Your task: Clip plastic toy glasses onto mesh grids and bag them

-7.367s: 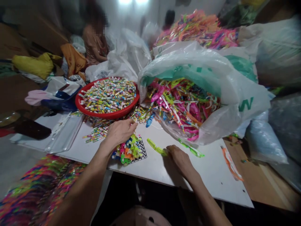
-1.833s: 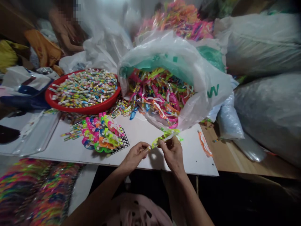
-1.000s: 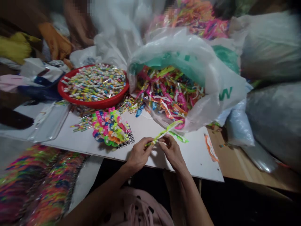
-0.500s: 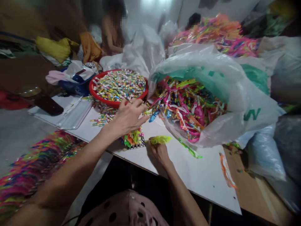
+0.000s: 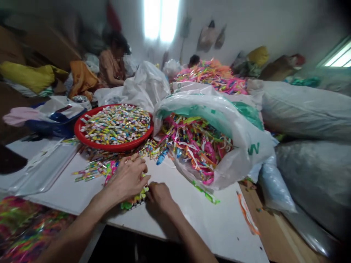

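Note:
My left hand (image 5: 126, 179) rests curled on a heap of neon plastic toy glasses (image 5: 134, 204), which mostly hides the heap. Below it, a black mesh rack (image 5: 132, 208) shows at the heap's lower edge. My right hand (image 5: 160, 197) sits beside the heap on the white table (image 5: 219, 233), its fingers curled, and whatever they may hold is hidden. Loose wrapped sticks (image 5: 90, 171) lie left of my left hand. A white plastic bag (image 5: 244, 157) lies open just beyond my right hand, spilling tangled colourful plastic strips (image 5: 197, 144).
A red basin (image 5: 109, 148) full of small wrapped sticks stands beyond my hands. A clear plastic sleeve (image 5: 44, 168) lies at the table's left. Large filled sacks (image 5: 304, 109) rise on the right. Two people (image 5: 111, 69) sit further back, near a colourful heap (image 5: 211, 78).
My left hand has come down onto the heap of glasses, and my right hand has moved beside it. The yellow-green glasses no longer show in my right hand. The view has tilted upward.

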The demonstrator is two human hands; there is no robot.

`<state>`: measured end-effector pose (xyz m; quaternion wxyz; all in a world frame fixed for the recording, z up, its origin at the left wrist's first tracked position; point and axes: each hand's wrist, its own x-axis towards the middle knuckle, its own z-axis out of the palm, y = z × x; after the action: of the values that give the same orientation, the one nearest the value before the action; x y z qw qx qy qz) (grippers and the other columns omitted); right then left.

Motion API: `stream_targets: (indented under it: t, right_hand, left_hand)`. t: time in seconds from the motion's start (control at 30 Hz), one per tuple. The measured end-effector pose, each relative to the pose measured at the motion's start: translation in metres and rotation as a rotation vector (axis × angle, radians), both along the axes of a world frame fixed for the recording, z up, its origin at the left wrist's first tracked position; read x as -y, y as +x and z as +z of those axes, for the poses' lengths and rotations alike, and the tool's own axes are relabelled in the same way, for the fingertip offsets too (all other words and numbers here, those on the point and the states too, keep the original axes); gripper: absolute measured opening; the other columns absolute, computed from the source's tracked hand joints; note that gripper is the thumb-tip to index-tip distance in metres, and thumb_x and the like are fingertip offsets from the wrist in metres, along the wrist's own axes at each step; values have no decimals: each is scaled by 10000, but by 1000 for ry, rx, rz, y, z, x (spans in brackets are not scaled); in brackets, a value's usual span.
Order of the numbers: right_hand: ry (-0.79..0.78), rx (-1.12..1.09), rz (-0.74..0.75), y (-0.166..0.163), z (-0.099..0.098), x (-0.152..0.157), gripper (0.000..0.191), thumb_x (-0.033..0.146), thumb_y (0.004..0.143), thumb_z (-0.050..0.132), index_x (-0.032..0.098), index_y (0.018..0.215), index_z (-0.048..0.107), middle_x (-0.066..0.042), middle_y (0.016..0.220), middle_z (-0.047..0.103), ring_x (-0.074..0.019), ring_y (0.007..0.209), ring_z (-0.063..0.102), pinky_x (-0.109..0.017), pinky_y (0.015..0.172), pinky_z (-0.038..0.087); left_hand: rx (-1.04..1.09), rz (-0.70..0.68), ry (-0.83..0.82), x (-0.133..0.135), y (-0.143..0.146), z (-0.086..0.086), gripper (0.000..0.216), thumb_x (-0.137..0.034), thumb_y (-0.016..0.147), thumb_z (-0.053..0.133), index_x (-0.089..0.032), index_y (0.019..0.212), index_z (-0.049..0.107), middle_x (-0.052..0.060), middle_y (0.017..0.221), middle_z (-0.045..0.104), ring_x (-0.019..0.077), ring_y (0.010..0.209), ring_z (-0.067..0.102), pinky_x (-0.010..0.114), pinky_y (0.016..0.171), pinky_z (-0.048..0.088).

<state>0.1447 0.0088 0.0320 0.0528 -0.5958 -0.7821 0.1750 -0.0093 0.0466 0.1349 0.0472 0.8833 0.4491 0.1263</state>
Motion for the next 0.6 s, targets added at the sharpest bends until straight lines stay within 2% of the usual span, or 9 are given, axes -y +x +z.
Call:
stream_targets:
  t: [0.07,0.1,0.17,0.2,0.27,0.37,0.43,0.5,0.6]
  right_hand:
    - [-22,-2,-131,36,15,-10,196,185,866,476,157,974,637,-90,926,684,-181,826,620,-255,707,400]
    - [19,53,-242,56,24,-17,216,161,860,477,151,1017,626,-101,957,673,-182,846,612,-255,713,398]
    - [209,230,-436,93,45,-35,267,130,861,459,139,1092,594,-139,1044,635,-209,913,584,-284,751,393]
    - [314,316,-484,109,56,-44,275,133,865,453,132,1108,583,-157,1081,615,-229,951,567,-306,774,391]
    - [436,443,-514,133,75,-59,256,168,872,455,114,1086,585,-184,1100,596,-267,991,545,-346,795,390]
    - [340,488,-512,153,92,-62,227,204,865,480,85,1006,612,-198,1021,622,-286,954,574,-353,758,407]
    - [303,434,-543,155,88,-48,221,192,872,456,91,985,616,-184,971,641,-261,895,607,-328,723,415]
    - [310,260,-554,144,72,-26,209,214,880,447,116,964,611,-149,907,656,-221,810,626,-293,679,419]
    - [198,-273,-419,99,29,10,209,313,881,462,155,940,585,-62,769,658,-167,675,614,-246,606,429]
  left_hand:
    - [2,-5,-6,-2,-2,-4,177,-303,823,495,-207,768,634,74,1085,666,312,1187,483,520,953,363]
    - [9,-11,-4,-3,-2,-5,173,-295,818,491,-210,748,625,72,1072,671,309,1182,489,516,947,370]
    - [27,-9,11,-5,-3,-8,184,-319,809,506,-212,704,612,72,1043,681,317,1175,497,519,941,376]
    - [34,-5,20,-5,-3,-10,206,-338,810,510,-211,681,607,74,1021,685,324,1174,498,520,940,379]
    - [43,-3,26,-6,-4,-12,263,-363,821,506,-205,632,597,76,959,693,331,1172,501,520,945,383]
    - [43,-13,16,-8,-5,-13,330,-370,856,468,-197,603,592,73,881,690,317,1154,515,494,942,402]
    - [37,-19,22,-8,-7,-11,347,-370,864,465,-189,596,588,72,833,679,304,1124,526,472,934,411]
    - [26,-28,31,-7,-7,-8,355,-377,860,482,-179,584,583,73,780,662,288,1077,536,449,928,414]
    - [4,-32,29,-9,-4,-4,356,-381,857,491,-170,589,592,69,737,638,253,1004,541,416,900,426]
